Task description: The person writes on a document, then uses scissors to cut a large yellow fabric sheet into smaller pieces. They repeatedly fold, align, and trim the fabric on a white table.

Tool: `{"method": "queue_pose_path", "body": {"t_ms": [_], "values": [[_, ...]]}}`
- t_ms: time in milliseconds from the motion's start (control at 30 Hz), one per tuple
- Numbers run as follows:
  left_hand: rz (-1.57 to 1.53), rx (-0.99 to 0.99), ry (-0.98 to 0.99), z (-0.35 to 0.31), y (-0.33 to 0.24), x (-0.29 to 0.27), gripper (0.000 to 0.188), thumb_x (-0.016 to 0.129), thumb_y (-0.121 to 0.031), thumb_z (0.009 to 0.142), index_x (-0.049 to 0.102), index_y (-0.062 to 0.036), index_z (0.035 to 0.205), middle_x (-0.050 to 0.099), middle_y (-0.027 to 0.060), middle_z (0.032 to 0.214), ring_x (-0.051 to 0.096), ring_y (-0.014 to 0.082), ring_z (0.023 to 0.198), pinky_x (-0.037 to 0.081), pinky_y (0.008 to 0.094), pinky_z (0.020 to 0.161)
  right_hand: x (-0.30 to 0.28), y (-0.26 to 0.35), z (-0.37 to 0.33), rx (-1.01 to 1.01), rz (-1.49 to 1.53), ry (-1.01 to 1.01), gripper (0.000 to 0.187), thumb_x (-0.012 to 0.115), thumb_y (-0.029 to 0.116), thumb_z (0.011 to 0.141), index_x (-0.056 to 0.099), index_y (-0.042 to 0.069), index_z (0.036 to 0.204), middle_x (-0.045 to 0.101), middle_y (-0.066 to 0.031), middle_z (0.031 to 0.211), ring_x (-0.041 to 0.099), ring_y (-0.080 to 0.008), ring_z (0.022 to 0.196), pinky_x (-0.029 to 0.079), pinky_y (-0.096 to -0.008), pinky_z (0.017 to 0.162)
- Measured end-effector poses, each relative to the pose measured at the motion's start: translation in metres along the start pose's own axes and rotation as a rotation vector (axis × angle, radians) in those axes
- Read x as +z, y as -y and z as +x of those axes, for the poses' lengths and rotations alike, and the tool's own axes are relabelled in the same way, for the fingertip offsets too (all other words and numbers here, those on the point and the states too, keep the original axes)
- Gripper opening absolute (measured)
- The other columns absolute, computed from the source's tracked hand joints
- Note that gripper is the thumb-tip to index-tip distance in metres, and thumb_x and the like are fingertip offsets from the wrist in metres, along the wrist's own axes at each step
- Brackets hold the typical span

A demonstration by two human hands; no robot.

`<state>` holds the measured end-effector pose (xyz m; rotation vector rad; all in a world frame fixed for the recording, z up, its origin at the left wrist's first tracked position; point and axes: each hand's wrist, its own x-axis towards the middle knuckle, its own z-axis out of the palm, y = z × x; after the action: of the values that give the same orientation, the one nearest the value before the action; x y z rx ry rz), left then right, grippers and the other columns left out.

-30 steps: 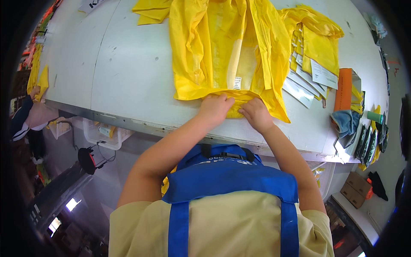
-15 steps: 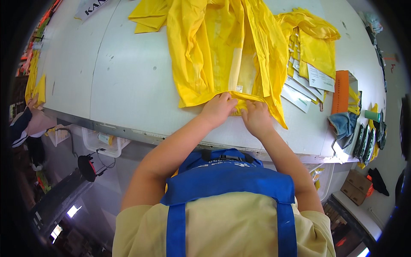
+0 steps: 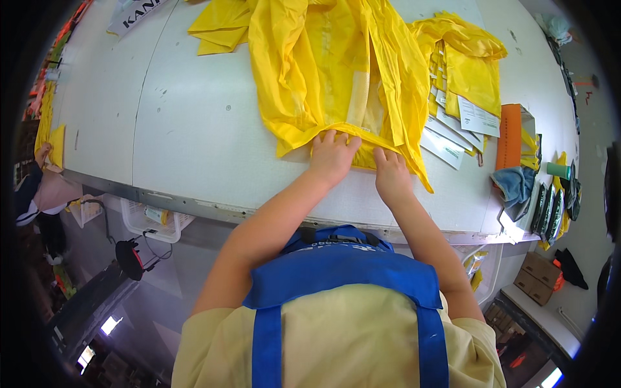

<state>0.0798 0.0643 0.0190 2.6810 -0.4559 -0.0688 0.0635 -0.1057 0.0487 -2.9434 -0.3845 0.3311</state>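
A yellow raincoat [image 3: 336, 71] lies spread on the white table, its near hem turned up into a fold. My left hand [image 3: 332, 159] is closed on this fold, fingertips over its upper edge and thumb toward the right. A short way to the right, my right hand [image 3: 392, 176] grips the same hem near the coat's right corner, which hangs past it in a point. The undersides of my fingers are hidden. A strip of yellow cloth runs between the two hands.
Right of the coat lie folded yellow garments [image 3: 475, 71] and white printed sheets [image 3: 443, 147]. Farther right stand an orange box [image 3: 509, 136], a blue cloth [image 3: 515, 184] and dark packets [image 3: 548, 213]. The table edge [image 3: 213, 205] runs before me; another person's hand [image 3: 43, 154] is far left.
My left hand's fingers have reached over the folded hem, lifting it away from me. My right hand has shifted slightly right. The gap between the hands is wider.
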Motion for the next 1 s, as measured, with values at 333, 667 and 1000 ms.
{"method": "queue_pose_path", "body": {"t_ms": [333, 667, 1000], "values": [[0.162, 0.271, -0.038, -0.017, 0.021, -0.026, 0.036, 0.052, -0.014, 0.082, 0.057, -0.0109, 0.117, 0.045, 0.0139, 0.127, 0.046, 0.0296, 0.116, 0.042, 0.0447, 0.090, -0.004, -0.009, -0.007, -0.138, -0.142, -0.190, 0.035, 0.055, 0.010, 0.078, 0.053, 0.004, 0.112, 0.050, -0.0185, 0.111, 0.053, -0.0332, 0.094, 0.050, -0.0412, 0.077], [0.192, 0.300, 0.118, -0.005, 0.028, -0.053, 0.038, 0.049, -0.011, 0.082, 0.055, -0.0068, 0.119, 0.053, 0.0101, 0.110, 0.050, 0.0266, 0.106, 0.045, 0.0402, 0.085, -0.030, -0.020, -0.011, -0.211, -0.190, -0.079, 0.021, 0.053, 0.010, 0.082, 0.052, 0.001, 0.100, 0.053, -0.0160, 0.100, 0.054, -0.0311, 0.088, 0.050, -0.0384, 0.073], [0.203, 0.327, 0.195, -0.038, 0.026, -0.063, 0.024, 0.051, -0.008, 0.079, 0.057, -0.0031, 0.102, 0.058, 0.0139, 0.097, 0.054, 0.0294, 0.097, 0.045, 0.0409, 0.083, -0.003, -0.006, -0.033, -0.260, -0.140, -0.184, 0.016, 0.051, 0.010, 0.082, 0.056, 0.004, 0.096, 0.062, -0.0119, 0.085, 0.057, -0.0289, 0.093, 0.047, -0.0409, 0.078]]}}
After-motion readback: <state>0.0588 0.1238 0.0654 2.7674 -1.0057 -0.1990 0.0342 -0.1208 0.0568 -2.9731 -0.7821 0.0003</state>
